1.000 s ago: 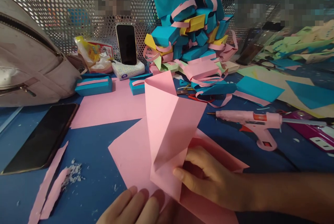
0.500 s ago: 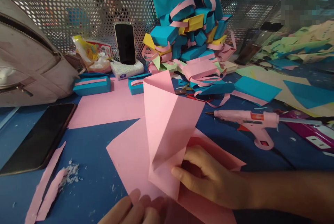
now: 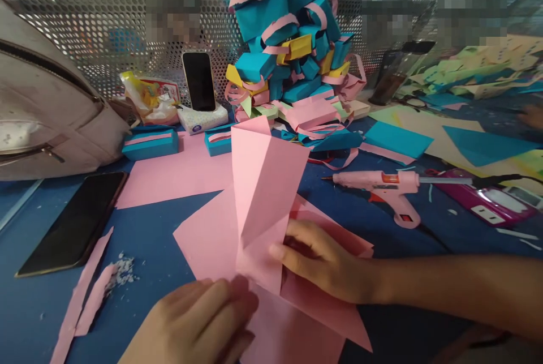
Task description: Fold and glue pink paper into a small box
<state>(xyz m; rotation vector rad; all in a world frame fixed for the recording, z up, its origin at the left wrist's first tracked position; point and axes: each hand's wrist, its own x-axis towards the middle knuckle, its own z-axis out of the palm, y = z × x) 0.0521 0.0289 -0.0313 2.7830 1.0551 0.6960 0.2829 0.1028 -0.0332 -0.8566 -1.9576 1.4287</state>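
A folded sheet of pink paper (image 3: 271,183) stands partly upright in front of me, its top edge open like a pocket. My right hand (image 3: 320,259) pinches its lower right side, thumb in front and fingers behind. My left hand (image 3: 203,316) is curled, its fingers together by the paper's lower left edge; the fingertips are partly hidden, so what they hold cannot be made out. More pink paper (image 3: 203,234) lies flat on the table beneath and around the folded part.
A pink glue gun (image 3: 382,180) lies right, beside a purple power strip (image 3: 479,197). Blue, pink and yellow paper boxes (image 3: 263,18) are piled at the back. Left are a dark phone (image 3: 76,222), torn pink strips (image 3: 85,290) and a bag (image 3: 46,109). Another phone (image 3: 199,81) stands behind.
My left hand has risen further into view and come nearer the folded paper's base. The view has shifted a little; the right hand keeps its grip on the paper.
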